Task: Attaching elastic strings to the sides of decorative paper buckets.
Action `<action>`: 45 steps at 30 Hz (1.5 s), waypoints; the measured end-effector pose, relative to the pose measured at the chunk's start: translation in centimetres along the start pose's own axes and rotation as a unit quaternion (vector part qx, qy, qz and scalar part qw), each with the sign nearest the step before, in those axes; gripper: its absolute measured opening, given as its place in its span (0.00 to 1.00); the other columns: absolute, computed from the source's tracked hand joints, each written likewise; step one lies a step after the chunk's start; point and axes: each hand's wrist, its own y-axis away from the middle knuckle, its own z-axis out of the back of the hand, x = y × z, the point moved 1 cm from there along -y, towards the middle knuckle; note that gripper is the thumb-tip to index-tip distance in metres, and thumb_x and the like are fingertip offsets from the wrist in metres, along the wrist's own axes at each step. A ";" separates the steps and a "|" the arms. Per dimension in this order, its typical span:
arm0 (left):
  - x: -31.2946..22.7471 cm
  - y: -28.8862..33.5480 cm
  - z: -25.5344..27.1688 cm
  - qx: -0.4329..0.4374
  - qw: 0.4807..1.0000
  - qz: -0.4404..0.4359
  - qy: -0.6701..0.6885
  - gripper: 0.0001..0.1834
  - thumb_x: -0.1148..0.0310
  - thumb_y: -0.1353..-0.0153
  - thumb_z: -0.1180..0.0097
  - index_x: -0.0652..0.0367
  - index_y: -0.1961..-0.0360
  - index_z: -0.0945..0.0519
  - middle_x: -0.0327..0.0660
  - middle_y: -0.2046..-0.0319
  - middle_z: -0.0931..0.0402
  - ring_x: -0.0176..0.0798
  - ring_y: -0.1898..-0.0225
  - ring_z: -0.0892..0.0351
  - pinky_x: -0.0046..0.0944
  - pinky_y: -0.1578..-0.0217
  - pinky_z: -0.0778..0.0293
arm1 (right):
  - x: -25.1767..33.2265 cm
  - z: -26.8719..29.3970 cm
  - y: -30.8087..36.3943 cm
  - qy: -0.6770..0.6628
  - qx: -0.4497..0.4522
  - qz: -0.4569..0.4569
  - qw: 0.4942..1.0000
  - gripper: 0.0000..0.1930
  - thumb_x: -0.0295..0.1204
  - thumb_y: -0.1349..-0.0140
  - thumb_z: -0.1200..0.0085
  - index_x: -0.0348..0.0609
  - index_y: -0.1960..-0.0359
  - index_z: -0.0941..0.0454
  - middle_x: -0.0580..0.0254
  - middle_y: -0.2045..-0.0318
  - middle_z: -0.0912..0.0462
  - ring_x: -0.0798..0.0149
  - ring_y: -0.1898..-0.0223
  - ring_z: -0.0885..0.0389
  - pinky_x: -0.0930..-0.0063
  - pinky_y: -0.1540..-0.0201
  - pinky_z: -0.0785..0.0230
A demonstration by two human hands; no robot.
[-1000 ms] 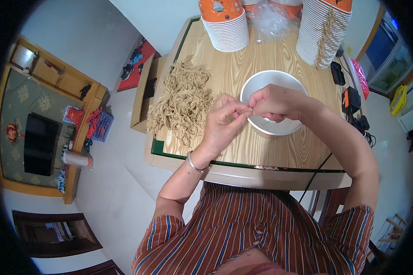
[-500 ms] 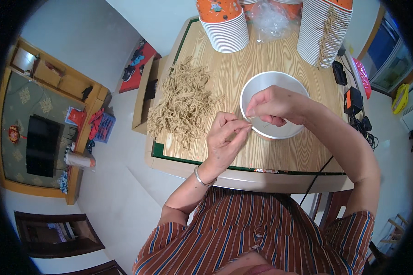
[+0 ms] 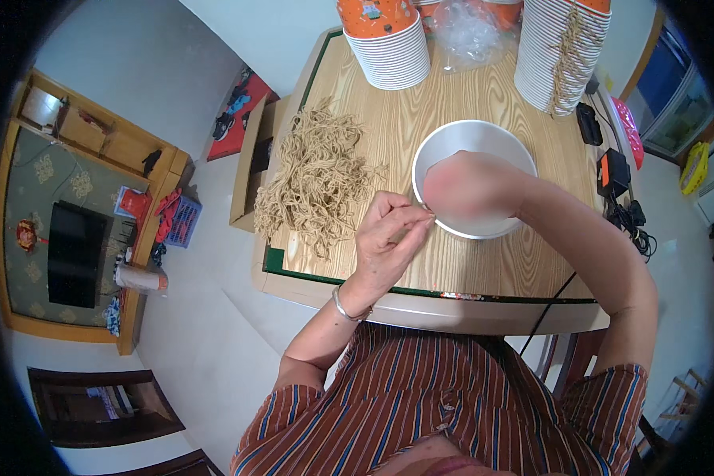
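Observation:
A round white paper bucket [image 3: 484, 136] stands in front of me on the table, its mouth facing up. At its left rim, my left hand [image 3: 389, 238] is closed in a pinch, thumb and forefinger together on what looks like a thin piece of string. Over the bucket's mouth is my right hand [image 3: 474, 186], smeared by motion, so its fingers and anything in them cannot be made out. To the left of the bucket lies a loose heap of tan twine pieces [image 3: 317, 178].
Nested stacks of orange-and-white paper buckets stand at the back left [image 3: 389, 55] and back right [image 3: 543, 67], with twine hanging down the right one. A clear plastic bag [image 3: 472, 36] lies between them. A black adapter with cables [image 3: 612, 174] is along the right edge.
My right hand, earlier pinching near the left fingertips with a strand between them, is now blurred over the bucket. My left hand keeps its pinch at the rim.

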 end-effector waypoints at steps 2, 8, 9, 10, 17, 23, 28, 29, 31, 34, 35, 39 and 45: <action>-0.1 0.0 0.1 0.000 1.000 0.002 -0.005 0.08 0.83 0.47 0.36 0.64 0.64 0.16 0.41 0.65 0.27 0.32 0.66 0.26 0.28 0.67 0.27 | -0.3 -0.3 -0.2 -0.001 -0.003 0.005 1.000 0.02 0.23 0.40 0.46 0.39 0.68 0.23 0.74 0.83 0.30 0.80 0.83 0.36 0.83 0.82 0.46; 1.0 0.0 0.0 -0.020 0.998 0.039 0.038 0.07 0.82 0.46 0.37 0.63 0.66 0.18 0.39 0.64 0.28 0.30 0.66 0.28 0.28 0.65 0.29 | -1.1 -1.1 0.0 0.095 -0.098 0.217 0.967 0.01 0.21 0.41 0.48 0.39 0.70 0.27 0.75 0.81 0.29 0.82 0.78 0.34 0.83 0.75 0.43; 1.2 0.0 -0.1 -0.027 0.994 0.069 0.076 0.07 0.82 0.46 0.38 0.63 0.66 0.19 0.39 0.63 0.28 0.30 0.66 0.28 0.28 0.63 0.30 | -1.0 -1.1 0.0 0.086 -0.100 0.209 0.969 0.01 0.21 0.40 0.49 0.39 0.70 0.28 0.75 0.81 0.28 0.82 0.78 0.33 0.83 0.76 0.43; 1.3 -0.2 -0.2 -0.027 0.994 0.068 0.076 0.07 0.82 0.46 0.38 0.63 0.66 0.19 0.39 0.63 0.28 0.30 0.66 0.28 0.28 0.63 0.30 | -1.0 -1.1 0.0 0.078 -0.105 0.201 0.971 0.01 0.21 0.40 0.49 0.39 0.70 0.28 0.75 0.81 0.28 0.82 0.78 0.33 0.83 0.76 0.43; 1.4 -1.0 -0.2 -0.043 0.985 0.098 0.135 0.07 0.83 0.44 0.40 0.62 0.65 0.22 0.40 0.57 0.27 0.28 0.60 0.29 0.27 0.58 0.31 | -0.7 -0.6 0.5 0.023 -0.092 0.163 0.982 0.02 0.22 0.38 0.49 0.39 0.69 0.28 0.75 0.81 0.28 0.84 0.78 0.32 0.85 0.75 0.42; 1.6 -0.9 -0.6 -0.046 0.986 0.083 0.140 0.06 0.84 0.43 0.41 0.62 0.67 0.22 0.40 0.57 0.27 0.29 0.59 0.28 0.28 0.56 0.30 | -1.7 -1.0 -0.6 0.011 -0.089 0.245 0.965 0.02 0.20 0.37 0.49 0.39 0.68 0.28 0.78 0.81 0.28 0.85 0.78 0.34 0.87 0.76 0.44; 2.0 -0.8 -0.9 -0.057 0.980 0.076 0.175 0.07 0.85 0.43 0.41 0.62 0.67 0.23 0.40 0.58 0.28 0.30 0.57 0.28 0.29 0.54 0.31 | -0.9 -1.4 -0.1 0.036 -0.084 0.253 0.963 0.03 0.20 0.37 0.48 0.39 0.70 0.27 0.79 0.81 0.31 0.85 0.78 0.35 0.86 0.75 0.44; 1.9 -0.8 -0.9 -0.055 0.981 0.075 0.170 0.07 0.84 0.43 0.41 0.62 0.67 0.23 0.40 0.58 0.28 0.30 0.57 0.28 0.29 0.53 0.31 | -0.9 -1.4 -0.1 0.035 -0.084 0.253 0.963 0.03 0.20 0.37 0.48 0.39 0.70 0.27 0.79 0.81 0.31 0.85 0.78 0.35 0.86 0.75 0.44; 1.9 -0.8 -0.9 -0.052 0.982 0.072 0.167 0.07 0.84 0.43 0.41 0.62 0.67 0.24 0.40 0.58 0.28 0.31 0.56 0.28 0.29 0.53 0.31 | -0.9 -1.5 -0.1 -0.001 -0.078 0.247 0.966 0.04 0.21 0.37 0.47 0.39 0.71 0.27 0.79 0.81 0.30 0.85 0.78 0.36 0.86 0.76 0.45; 2.2 -0.5 -1.3 -0.057 0.975 0.081 0.197 0.07 0.85 0.42 0.42 0.62 0.67 0.24 0.40 0.58 0.28 0.30 0.56 0.28 0.28 0.52 0.31 | -0.7 -1.4 -0.1 0.001 -0.077 0.221 0.972 0.04 0.22 0.37 0.47 0.39 0.70 0.27 0.79 0.81 0.30 0.85 0.80 0.36 0.87 0.77 0.46; 2.5 -0.4 -1.4 -0.058 0.966 0.103 0.231 0.08 0.85 0.42 0.42 0.61 0.66 0.25 0.39 0.58 0.28 0.29 0.57 0.28 0.28 0.53 0.31 | -0.7 -1.4 -0.1 0.001 -0.077 0.221 0.972 0.04 0.22 0.37 0.47 0.39 0.70 0.27 0.79 0.81 0.30 0.85 0.80 0.36 0.87 0.77 0.46; 2.9 -0.1 -1.5 -0.056 0.938 0.151 0.305 0.08 0.86 0.40 0.45 0.61 0.64 0.27 0.38 0.58 0.27 0.25 0.61 0.27 0.25 0.57 0.30 | 0.0 -1.5 0.5 -0.026 -0.075 0.149 0.986 0.03 0.24 0.36 0.48 0.40 0.68 0.26 0.75 0.81 0.27 0.83 0.83 0.34 0.85 0.80 0.44; 2.4 -0.3 -1.4 -0.073 0.919 0.198 0.333 0.07 0.85 0.38 0.47 0.62 0.64 0.28 0.38 0.57 0.27 0.24 0.62 0.25 0.25 0.59 0.28 | 0.2 -1.4 0.9 -0.068 -0.054 0.113 0.990 0.03 0.25 0.37 0.47 0.39 0.66 0.26 0.72 0.81 0.26 0.81 0.84 0.33 0.85 0.81 0.44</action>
